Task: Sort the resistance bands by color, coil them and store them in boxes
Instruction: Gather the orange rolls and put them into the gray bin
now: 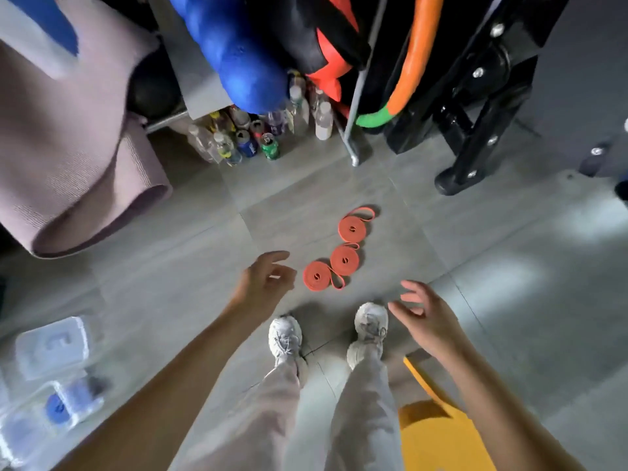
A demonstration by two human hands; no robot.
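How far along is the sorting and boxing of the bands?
Done: three orange coils lie rolled on the floor, and a blue coil sits in a clear box at lower left. In hand: nothing; the left hand and right hand are open and empty. Left: the orange coils are not yet boxed.

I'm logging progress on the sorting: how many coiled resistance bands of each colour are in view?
Orange coiled flat rubber bands, loose on the floor: 3
Blue coiled band, inside the clear plastic box, view blurred there: 1 plainly seen
Total: 4
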